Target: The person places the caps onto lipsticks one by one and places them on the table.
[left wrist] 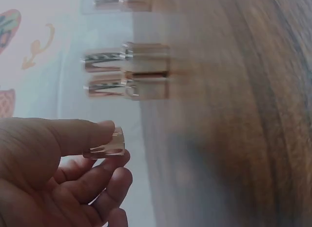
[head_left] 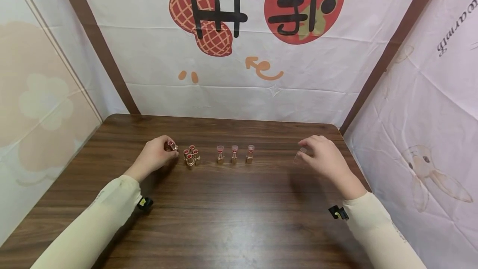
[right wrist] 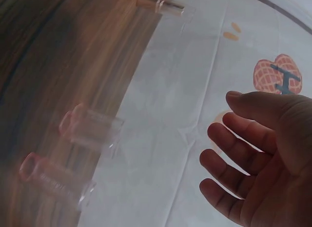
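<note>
My left hand (head_left: 154,156) pinches a gold lipstick (head_left: 172,145) with a red top between thumb and fingers, raised over the left part of the table. In the left wrist view this lipstick (left wrist: 111,146) shows only in part, as the thumb covers some of it. Close to its right, several uncapped lipsticks (head_left: 190,160) stand upright in a cluster. My right hand (head_left: 324,156) hovers at the right, fingers loosely bent and apart, holding nothing. Near it, clear caps (right wrist: 92,128) stand on the table in the right wrist view; in the head view they are barely visible.
Three lipsticks with clear caps (head_left: 234,155) stand in a spaced row at the middle of the brown wooden table (head_left: 231,211). A white printed cloth (head_left: 149,65) hangs behind the table's back edge, with more cloth at both sides.
</note>
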Available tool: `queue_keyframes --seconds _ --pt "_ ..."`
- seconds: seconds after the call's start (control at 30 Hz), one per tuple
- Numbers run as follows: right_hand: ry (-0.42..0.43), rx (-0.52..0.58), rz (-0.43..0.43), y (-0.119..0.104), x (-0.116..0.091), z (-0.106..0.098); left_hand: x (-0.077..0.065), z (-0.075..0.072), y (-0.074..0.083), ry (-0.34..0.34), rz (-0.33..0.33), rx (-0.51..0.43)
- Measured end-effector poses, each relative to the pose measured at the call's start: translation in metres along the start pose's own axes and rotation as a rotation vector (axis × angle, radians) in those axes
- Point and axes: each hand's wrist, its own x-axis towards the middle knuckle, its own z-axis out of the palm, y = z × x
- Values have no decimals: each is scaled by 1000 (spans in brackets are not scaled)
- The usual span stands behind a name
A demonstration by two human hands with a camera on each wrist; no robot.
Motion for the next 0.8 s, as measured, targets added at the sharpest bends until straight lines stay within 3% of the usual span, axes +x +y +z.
queue_keyframes --seconds 0.17,0.5,0.8 --pt "-4 -50 54 10 -8 1 -11 -13 11 26 31 13" --pt "-16 -111 282 19 -25 2 -36 -29 28 79 121 24" --pt "-121 -173 476 32 -29 12 -48 -36 44 73 178 23"
